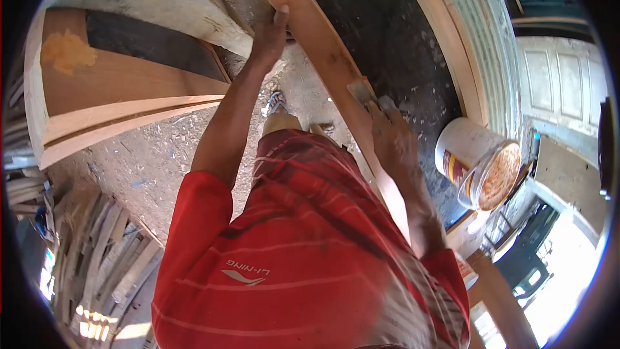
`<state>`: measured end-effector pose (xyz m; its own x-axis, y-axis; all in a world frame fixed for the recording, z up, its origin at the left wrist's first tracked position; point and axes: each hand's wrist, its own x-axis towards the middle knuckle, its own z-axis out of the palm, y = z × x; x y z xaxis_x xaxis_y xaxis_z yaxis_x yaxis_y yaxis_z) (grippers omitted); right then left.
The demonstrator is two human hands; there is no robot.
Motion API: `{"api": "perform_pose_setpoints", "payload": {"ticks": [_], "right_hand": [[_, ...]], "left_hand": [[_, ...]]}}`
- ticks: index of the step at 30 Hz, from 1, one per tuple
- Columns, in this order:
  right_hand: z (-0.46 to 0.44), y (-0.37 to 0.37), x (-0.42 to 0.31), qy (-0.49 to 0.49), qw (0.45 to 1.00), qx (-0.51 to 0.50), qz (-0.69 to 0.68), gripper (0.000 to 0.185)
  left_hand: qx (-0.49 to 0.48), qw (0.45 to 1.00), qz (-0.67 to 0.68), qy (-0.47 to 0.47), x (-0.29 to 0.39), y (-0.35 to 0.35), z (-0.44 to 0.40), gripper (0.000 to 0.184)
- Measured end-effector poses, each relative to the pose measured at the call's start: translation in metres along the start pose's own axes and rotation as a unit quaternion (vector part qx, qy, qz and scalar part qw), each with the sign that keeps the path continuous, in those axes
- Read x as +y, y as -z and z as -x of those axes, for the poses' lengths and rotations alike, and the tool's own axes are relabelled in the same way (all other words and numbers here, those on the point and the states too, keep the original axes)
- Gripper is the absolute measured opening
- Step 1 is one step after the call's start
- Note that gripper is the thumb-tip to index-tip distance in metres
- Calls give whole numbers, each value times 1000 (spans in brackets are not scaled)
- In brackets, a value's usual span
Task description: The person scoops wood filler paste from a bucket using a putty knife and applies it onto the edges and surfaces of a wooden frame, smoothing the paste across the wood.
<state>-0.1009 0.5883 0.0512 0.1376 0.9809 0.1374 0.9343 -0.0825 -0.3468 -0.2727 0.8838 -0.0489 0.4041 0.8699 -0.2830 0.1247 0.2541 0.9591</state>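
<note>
My right hand (394, 139) is closed on a putty knife; its flat metal blade (361, 92) rests on the reddish wooden board (316, 29). A small greyish piece by the fingertips is too unclear to name. Further up the same board, my left hand (272, 33) grips the near edge, thumb on top and fingers curled below. The board forms one side of a frame around a dark panel (381, 19), which is speckled with pale bits. On the panel to the right of my right hand stands a white bucket (452, 145), its open top smeared with orange-brown paste.
To the left stands another wooden frame (129, 84) with an orange patch. A pale board (148, 0) slants above it. Wood strips (97, 252) are piled at lower left. Shavings litter the ground (142, 168) around my feet. A white panelled door (562, 84) stands at right.
</note>
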Motion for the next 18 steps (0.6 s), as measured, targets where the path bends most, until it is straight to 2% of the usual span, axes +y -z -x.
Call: {"api": "perform_pose_setpoints", "payload": {"ticks": [1, 3, 5, 9, 11, 15, 17, 18], "right_hand": [[-12, -1, 2, -5, 1000, -16, -10, 35], [-17, 5, -2, -48, 997, -58, -27, 35], [4, 6, 4, -41, 998, -51, -9, 36], [-12, -5, 7, -32, 999, -33, -3, 37], [-10, 2, 3, -43, 998, -49, -8, 36], [4, 4, 14, -25, 998, -60, 20, 37], [-27, 2, 9, -48, 997, -61, -15, 36], [-34, 3, 7, -60, 996, -61, -31, 36]], "left_hand": [[14, 1000, -1, -2, -5, -2, 4, 78], [-21, 1000, 6, -2, -20, 1, 6, 77], [-21, 1000, 4, -9, -7, 2, 2, 71], [22, 1000, -10, -19, -1, -6, 7, 74], [-11, 999, -28, 14, -7, 0, 11, 72], [-3, 999, -46, 2, 5, 14, -9, 75], [-18, 998, -46, 28, -8, 9, -3, 77], [-33, 999, -25, 13, -8, 10, 0, 77]]}}
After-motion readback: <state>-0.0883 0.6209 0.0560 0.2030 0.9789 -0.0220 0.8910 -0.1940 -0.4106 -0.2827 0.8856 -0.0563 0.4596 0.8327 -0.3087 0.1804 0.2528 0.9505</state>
